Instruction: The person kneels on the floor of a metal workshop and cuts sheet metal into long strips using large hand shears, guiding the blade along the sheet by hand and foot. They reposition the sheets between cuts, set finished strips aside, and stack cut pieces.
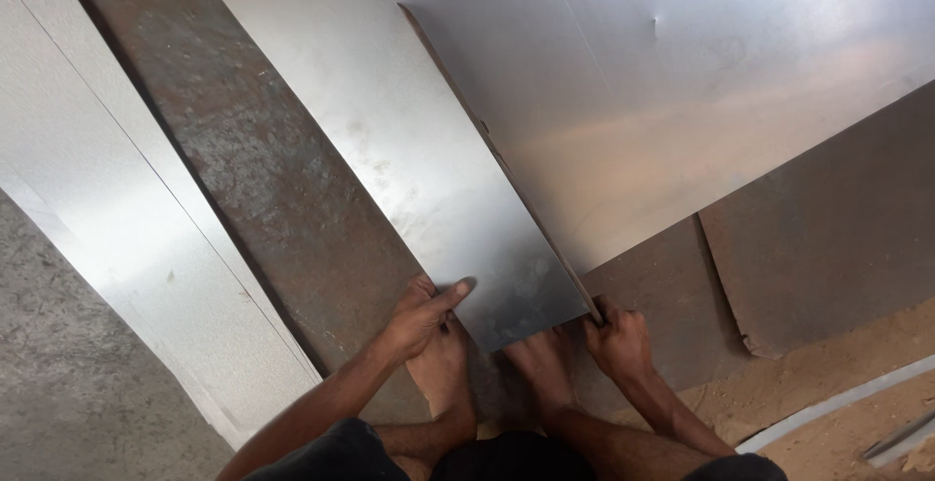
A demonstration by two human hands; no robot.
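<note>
Because the left hand presses flat on the near corner of the narrow metal strip while the right hand is closed around a thin rusty bar along the strip's edge, the likeliest trouble is a cut from the sharp sheet edge, or the strip sliding on the rusty plate beneath it. Bare feet rest just at the strip's near end, touching or nearly so, and could be nicked. No containers are in view.

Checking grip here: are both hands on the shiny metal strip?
Yes, the left hand presses the metal strip near its corner, and the right hand grips its edge.
</note>
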